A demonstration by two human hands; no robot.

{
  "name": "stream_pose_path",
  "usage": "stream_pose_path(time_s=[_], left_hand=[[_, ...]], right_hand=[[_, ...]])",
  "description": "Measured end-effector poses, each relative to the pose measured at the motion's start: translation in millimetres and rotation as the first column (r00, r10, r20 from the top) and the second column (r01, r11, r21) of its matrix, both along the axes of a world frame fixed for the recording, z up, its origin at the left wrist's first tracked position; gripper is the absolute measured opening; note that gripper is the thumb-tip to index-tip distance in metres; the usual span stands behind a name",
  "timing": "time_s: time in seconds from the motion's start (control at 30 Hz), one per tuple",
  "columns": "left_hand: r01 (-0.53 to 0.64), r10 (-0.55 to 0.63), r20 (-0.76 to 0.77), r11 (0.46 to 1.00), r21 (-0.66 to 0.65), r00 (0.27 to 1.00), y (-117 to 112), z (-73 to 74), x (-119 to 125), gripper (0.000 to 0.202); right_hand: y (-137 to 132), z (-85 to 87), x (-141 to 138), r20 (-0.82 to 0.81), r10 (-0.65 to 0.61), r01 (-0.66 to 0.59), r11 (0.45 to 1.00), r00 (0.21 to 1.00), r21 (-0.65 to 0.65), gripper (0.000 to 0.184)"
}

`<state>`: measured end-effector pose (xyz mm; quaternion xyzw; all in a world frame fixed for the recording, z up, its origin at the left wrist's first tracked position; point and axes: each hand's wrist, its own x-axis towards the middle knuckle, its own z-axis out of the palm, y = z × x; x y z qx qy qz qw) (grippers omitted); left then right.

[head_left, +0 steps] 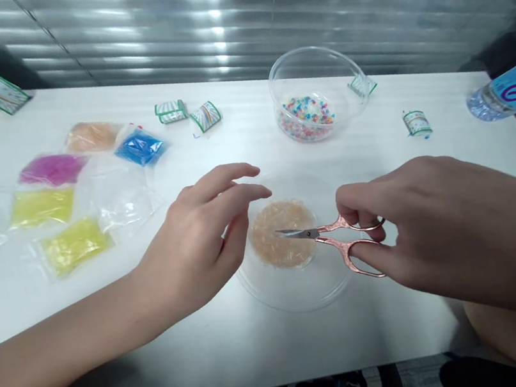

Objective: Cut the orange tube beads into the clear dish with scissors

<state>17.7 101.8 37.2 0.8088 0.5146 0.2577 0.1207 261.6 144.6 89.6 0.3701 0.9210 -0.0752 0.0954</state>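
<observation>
My right hand (418, 228) has its fingers through the loops of a pair of small copper-coloured scissors (312, 233). The blades are nearly closed and point left, over pale orange-brown gel-like bits (283, 228) in a clear round bowl (304, 306). Over the bowl's left side hovers my left hand (209, 226), palm down, with fingers loosely stretched and apart. I see nothing in it; its thumb tip is partly hidden.
Bags with yellow (76, 246), pink (51, 169), blue (140, 147) and orange (92, 136) contents lie at left. A clear tub (318, 74) of multicoloured beads stands behind the bowl. Small printed packets (206, 117) are scattered about. A blue-labelled bottle (508, 88) lies at right.
</observation>
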Motion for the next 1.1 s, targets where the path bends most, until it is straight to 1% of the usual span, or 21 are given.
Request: stream_pose_path(time_s=[0.17,0.27,0.37,0.53,0.67,0.73,0.9,1.1], left_hand=[[-0.004,0.004,0.019,1.000,-0.002,1.000,-0.1,-0.2,-0.1,0.030],[0.005,-0.004,0.039,1.000,-0.006,0.999,0.8,-1.2,0.0,0.030],[0.007,-0.006,0.052,1.000,-0.008,0.999,1.3,-2.5,0.6,0.030],[-0.002,0.003,0.067,1.000,-0.019,0.998,1.3,-2.7,0.9,0.029],[0.005,-0.004,0.071,1.000,-0.014,0.997,1.6,-2.9,0.6,0.029],[0.008,-0.007,0.070,1.000,-0.018,0.998,1.7,-3.0,0.5,0.029],[0.000,0.000,0.068,1.000,-0.010,0.998,0.6,-2.5,0.4,0.029],[-0.002,0.003,0.048,1.000,-0.012,0.999,0.0,-1.9,0.8,0.030]], right_hand=[[4.2,4.7,4.4,-0.043,-0.032,0.029,0.996,0.999,-0.086,0.015],[7.0,5.8,5.0,-0.067,-0.047,0.038,0.991,0.997,-0.130,0.009],[8.6,5.1,2.9,-0.091,-0.036,0.021,0.986,0.995,-0.165,0.004],[11.4,4.5,-5.2,-0.119,-0.054,0.040,0.992,0.991,-0.116,0.014],[13.5,3.2,-11.0,-0.120,-0.056,0.042,0.993,0.991,-0.115,0.016],[14.3,2.3,-12.8,-0.111,-0.062,0.049,0.992,0.992,-0.121,0.018],[15.3,0.3,-15.2,-0.086,-0.060,0.042,0.980,0.995,-0.196,0.018],[15.3,-1.8,-16.1,-0.088,-0.063,0.047,0.983,0.994,-0.176,0.019]])
